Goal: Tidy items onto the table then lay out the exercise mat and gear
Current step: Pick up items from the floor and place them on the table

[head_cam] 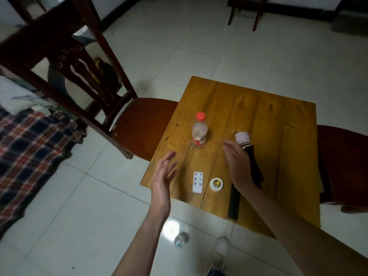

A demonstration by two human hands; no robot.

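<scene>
Hands are held above the near half of the wooden desk [258,120], and nothing is gripped. The left hand [162,176] is raised at the near left edge, its fingers straight and slightly spread, palm turned inward. The right hand [238,166] is held further in, fingers relaxed and parted, so each grip is apart and empty; the right hand is seen in front of a dark sock with a white striped cuff [246,145], and whether it is touched cannot be told.

Between the two hands, near the front edge, a white remote with small buttons [197,182] is laid flat, and a small round white lamp socket [216,183] is set just beside it on the right. A black cylinder [234,204] is laid past the socket, its end at the front edge, partly hidden under the right forearm. A clear bottle with a red cap [199,130] is stood upright toward the left edge, further back.

On the tiled floor [219,46], a small clear bottle [180,240] is seen near a white shoe [220,251]. A dark wooden chair [83,72] is placed at the left edge, and a plaid blanket [29,140] is spread on the floor beyond it.
</scene>
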